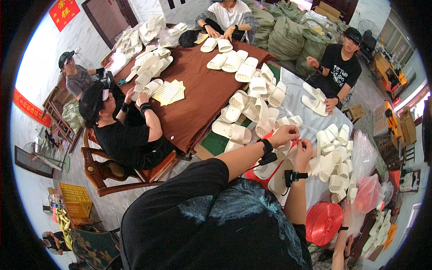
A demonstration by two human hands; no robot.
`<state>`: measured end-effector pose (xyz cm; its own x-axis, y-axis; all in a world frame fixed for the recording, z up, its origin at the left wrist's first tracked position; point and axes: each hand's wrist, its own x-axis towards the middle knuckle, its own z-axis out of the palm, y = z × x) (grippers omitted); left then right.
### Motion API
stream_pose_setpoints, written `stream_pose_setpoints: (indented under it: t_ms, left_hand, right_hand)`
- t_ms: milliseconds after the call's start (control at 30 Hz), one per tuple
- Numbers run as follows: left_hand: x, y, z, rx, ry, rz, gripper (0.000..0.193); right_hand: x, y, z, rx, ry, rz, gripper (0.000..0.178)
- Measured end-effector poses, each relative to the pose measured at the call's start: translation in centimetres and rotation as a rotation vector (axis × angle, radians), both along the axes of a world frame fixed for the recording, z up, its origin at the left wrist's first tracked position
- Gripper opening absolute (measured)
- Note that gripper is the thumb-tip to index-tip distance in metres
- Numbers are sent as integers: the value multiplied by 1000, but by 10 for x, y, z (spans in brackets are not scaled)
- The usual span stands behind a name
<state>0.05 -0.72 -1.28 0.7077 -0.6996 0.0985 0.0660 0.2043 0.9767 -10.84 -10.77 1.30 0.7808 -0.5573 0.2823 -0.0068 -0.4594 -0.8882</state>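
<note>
My left hand and my right hand meet close together above the table, each with a black wrist strap. Both pinch what looks like a thin red strand over a pair of white slippers; the strand is too small to see clearly. Beneath them lies a red and white flat thing. A roll of red twine sits by my right elbow. A heap of white slippers lies just right of my hands.
More white slippers cover the long table with its brown cloth. Several other people sit around it handling slippers. Green sacks are piled at the back. A wooden chair and a yellow crate stand at the left.
</note>
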Motion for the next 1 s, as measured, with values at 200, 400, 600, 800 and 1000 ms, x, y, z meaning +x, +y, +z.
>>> stream_pose_setpoints:
  t_ms: [200,400,600,800,1000]
  left_hand:
    - [2,1,8,-133,248,59,9]
    - [-5,2,10,-49,60,11,9]
    - [-2,4,11,-57,171,52,11]
    - [-1,3,9,-33,126,-29,12]
    - [-1,3,10,-72,139,64,11]
  right_hand:
    - [2,-5,-10,26,-33,6,9]
    - [2,0,-1,33,0,2,9]
    - [1,-1,-4,40,-16,-11,9]
    - [3,-4,-9,62,-37,7,10]
    - [1,1,0,65,-5,9,8]
